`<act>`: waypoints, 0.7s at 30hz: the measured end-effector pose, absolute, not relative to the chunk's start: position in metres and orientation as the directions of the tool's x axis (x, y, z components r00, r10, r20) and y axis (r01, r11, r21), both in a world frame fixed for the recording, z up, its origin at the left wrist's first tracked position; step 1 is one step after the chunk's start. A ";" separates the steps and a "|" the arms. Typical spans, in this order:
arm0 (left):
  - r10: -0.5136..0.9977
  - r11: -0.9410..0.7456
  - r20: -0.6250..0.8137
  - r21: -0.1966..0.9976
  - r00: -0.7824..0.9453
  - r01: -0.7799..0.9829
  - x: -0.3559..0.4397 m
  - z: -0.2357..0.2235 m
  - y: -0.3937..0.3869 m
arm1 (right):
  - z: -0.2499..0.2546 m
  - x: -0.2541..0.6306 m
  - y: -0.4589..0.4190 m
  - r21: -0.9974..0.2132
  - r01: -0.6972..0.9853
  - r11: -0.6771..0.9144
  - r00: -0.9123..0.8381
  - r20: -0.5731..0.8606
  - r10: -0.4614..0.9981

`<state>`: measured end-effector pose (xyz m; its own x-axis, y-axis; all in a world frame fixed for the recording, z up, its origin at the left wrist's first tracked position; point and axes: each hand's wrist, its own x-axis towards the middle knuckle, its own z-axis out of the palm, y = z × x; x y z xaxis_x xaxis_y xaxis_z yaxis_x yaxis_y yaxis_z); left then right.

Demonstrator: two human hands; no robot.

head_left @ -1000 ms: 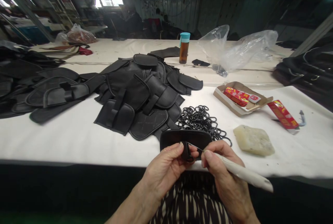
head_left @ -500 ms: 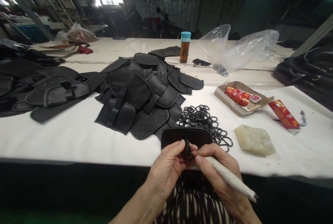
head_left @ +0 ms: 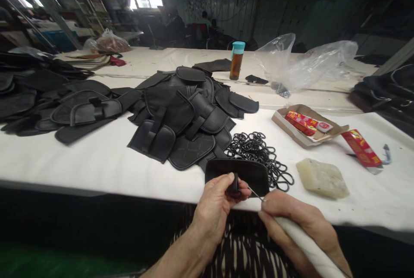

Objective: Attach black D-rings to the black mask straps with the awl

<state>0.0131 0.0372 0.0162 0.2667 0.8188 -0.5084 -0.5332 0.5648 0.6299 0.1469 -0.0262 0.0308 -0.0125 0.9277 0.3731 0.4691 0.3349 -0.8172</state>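
My left hand point(head_left: 215, 198) pinches the folded strap point(head_left: 233, 188) of a black leather flap piece point(head_left: 237, 168), whose wide panel stands up behind the fingers at the table's front edge. My right hand point(head_left: 300, 220) is closed around an awl point(head_left: 302, 237) with a thick, pale wrapped handle. Its thin metal shaft points up and left, the tip close to my left fingertips beside the strap. Whether the tip touches the strap I cannot tell. Just behind the panel lies a heap of black metal rings point(head_left: 255, 153), oblong in shape.
Black leather pieces point(head_left: 171, 118) are piled left of the rings, with another pile point(head_left: 87, 101) farther left. At right are a yellowish wax-like block point(head_left: 322, 178), an open cardboard box point(head_left: 307, 138) and a red packet point(head_left: 362, 151). Behind stand a bottle point(head_left: 236, 62) and clear plastic bags point(head_left: 304, 64).
My right hand has drawn the awl back, down and to the right, and more of its metal shaft shows. The left hand still pinches the strap. The whole view has shifted slightly.
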 end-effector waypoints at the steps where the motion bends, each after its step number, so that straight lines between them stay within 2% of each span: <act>1: 0.820 0.562 -0.509 0.629 0.263 -0.536 0.013 0.016 0.037 | 0.031 0.148 -0.028 -0.836 0.427 0.343 0.025 0.390 0.920; 4: 0.819 0.561 -0.514 0.628 0.254 -0.539 0.013 0.016 0.035 | 0.032 0.151 -0.032 -0.857 0.347 0.380 0.091 0.434 0.896; 9: 0.827 0.551 -0.512 0.651 0.234 -0.523 0.013 0.015 0.035 | 0.037 0.157 -0.038 -0.919 0.200 0.339 0.129 0.367 0.921; 15: 0.833 0.541 -0.503 0.658 0.229 -0.523 0.012 0.013 0.034 | 0.039 0.166 -0.051 -0.981 -0.014 0.195 0.277 0.184 0.943; 17: 0.832 0.543 -0.503 0.652 0.234 -0.528 0.012 0.012 0.034 | 0.036 0.170 -0.052 -0.988 -0.034 0.150 0.315 0.131 0.940; 21: 0.829 0.547 -0.506 0.646 0.239 -0.533 0.012 0.013 0.034 | 0.033 0.173 -0.049 -0.999 -0.040 0.021 0.502 -0.002 0.865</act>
